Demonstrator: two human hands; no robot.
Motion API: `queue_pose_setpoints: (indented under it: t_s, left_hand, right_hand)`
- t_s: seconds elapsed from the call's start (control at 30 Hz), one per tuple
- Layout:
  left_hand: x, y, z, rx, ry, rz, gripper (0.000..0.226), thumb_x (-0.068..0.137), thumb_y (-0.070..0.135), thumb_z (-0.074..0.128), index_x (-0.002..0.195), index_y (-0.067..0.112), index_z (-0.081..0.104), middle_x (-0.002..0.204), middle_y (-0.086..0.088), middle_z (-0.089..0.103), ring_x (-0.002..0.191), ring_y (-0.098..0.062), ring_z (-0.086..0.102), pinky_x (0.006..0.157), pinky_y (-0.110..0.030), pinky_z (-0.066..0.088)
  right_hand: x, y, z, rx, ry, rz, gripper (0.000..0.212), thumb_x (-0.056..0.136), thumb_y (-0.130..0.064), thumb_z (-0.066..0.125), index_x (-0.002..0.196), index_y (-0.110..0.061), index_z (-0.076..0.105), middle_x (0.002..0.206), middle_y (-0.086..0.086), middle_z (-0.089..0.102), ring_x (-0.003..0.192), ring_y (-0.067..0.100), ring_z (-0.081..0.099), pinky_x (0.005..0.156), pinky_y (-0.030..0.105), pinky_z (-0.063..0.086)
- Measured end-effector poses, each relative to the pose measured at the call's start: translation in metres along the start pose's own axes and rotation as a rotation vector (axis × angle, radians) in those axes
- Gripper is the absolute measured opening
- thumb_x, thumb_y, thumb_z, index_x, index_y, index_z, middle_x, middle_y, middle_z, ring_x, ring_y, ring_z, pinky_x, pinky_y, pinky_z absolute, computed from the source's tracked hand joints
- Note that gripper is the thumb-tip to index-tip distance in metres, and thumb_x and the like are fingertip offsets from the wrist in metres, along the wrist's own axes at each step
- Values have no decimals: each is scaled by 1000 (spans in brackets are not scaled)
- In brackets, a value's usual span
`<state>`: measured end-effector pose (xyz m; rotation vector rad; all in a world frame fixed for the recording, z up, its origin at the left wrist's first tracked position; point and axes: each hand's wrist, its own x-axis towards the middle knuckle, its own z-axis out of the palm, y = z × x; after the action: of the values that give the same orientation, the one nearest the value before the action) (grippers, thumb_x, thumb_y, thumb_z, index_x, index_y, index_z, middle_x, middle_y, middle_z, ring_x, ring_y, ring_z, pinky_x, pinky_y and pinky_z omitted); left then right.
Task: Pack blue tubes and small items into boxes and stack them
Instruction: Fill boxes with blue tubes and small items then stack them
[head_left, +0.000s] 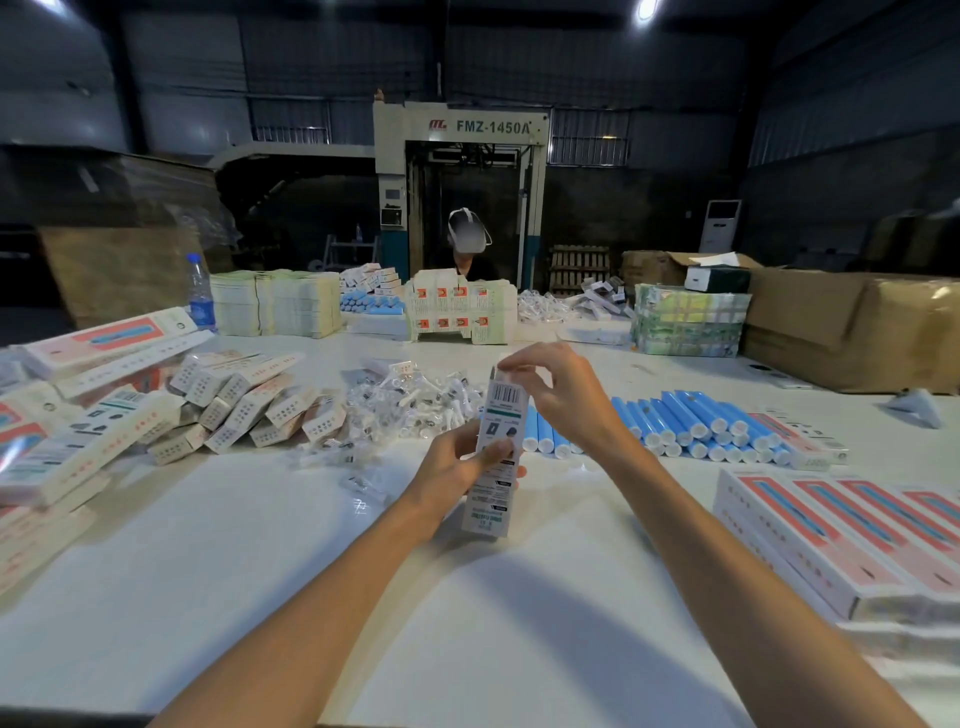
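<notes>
Left hand fingers grip the upright box; right hand fingers pinch its top

- dim hall, two bright ceiling lamps glaring overhead
- white worktop well lit; soft arm shadows fall across it
- wide-angle bending and blur at the edges; far background dark, soft
</notes>
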<state>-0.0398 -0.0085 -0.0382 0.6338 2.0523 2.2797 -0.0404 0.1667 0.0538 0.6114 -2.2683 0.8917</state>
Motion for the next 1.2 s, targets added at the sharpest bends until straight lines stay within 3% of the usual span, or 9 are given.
queue_pose_setpoints:
  t_s: [0.07, 0.13, 0.23, 0.4, 0.53, 0.63, 0.73, 0.93, 1.2]
  left_hand:
    - [1, -1, -1, -13, 14, -8, 34, 96, 25, 77, 126, 12, 70, 117, -12, 79, 104, -38, 77, 91, -49, 64]
    - [3, -1, -2, -12, 40, -19, 32, 96, 25, 77, 125, 14, 72, 114, -12, 79, 107, -37, 76, 92, -48, 63]
    - [3, 0, -1, -22, 56, -12, 28, 99, 22, 74, 125, 13, 72, 111, -10, 80, 105, -29, 77, 82, -36, 63]
    - [2, -1, 0, -26, 46, 22, 30, 100, 16, 73, 130, 18, 69, 111, -12, 80, 108, -31, 76, 82, -34, 63]
    - [0, -1, -1, -26, 0, 71, 70, 96, 15, 79, 148, 41, 39, 125, -12, 76, 115, -34, 74, 89, -43, 63]
    - [-2, 0, 1, 50, -45, 129, 83, 95, 23, 81, 154, 53, 32, 140, 0, 69, 122, -31, 71, 100, -54, 58]
    - [-4, 4, 1, 106, -61, 147, 84, 90, 32, 82, 153, 61, 34, 145, 5, 65, 121, -28, 72, 101, -54, 58]
    - [-3, 3, -3, 99, -117, 118, 79, 98, 11, 76, 154, 50, 37, 134, -5, 72, 113, -32, 75, 84, -43, 64]
    - [0, -2, -4, 116, -62, 47, 74, 82, 26, 89, 137, 57, 51, 116, -8, 78, 108, -27, 76, 75, -43, 64]
  right_hand:
    - [-7, 4, 7, 105, 162, 71, 27, 103, -4, 55, 124, -13, 70, 121, 0, 69, 110, 10, 57, 92, 16, 44]
    - [-17, 9, 13, 282, 241, 175, 29, 105, -11, 56, 133, -17, 61, 118, -1, 67, 107, 8, 61, 84, 13, 46]
    - [-36, 14, 29, 459, 101, 248, 36, 105, -30, 61, 140, -30, 52, 116, -10, 69, 101, -2, 65, 79, 15, 50]
    - [-49, 18, 47, 658, 24, 186, 50, 102, -16, 66, 146, -34, 50, 114, -1, 75, 100, 15, 72, 83, 26, 58]
    - [-52, 25, 43, 668, -10, 204, 47, 100, -23, 70, 140, -41, 54, 108, -3, 75, 100, 14, 71, 84, 24, 56]
    - [-53, 31, 39, 660, -22, 193, 42, 98, -26, 72, 135, -41, 57, 104, -2, 75, 98, 18, 71, 86, 25, 57]
    - [-52, 34, 34, 663, -41, 197, 36, 96, -28, 75, 128, -40, 60, 105, 0, 76, 98, 18, 72, 87, 30, 59]
    - [-54, 39, 33, 668, -109, 240, 34, 96, -29, 75, 127, -29, 59, 110, 0, 77, 104, 23, 71, 93, 39, 60]
    - [-54, 41, 40, 662, -94, 327, 21, 104, -41, 60, 117, -25, 65, 105, -10, 77, 103, 18, 73, 84, 24, 60]
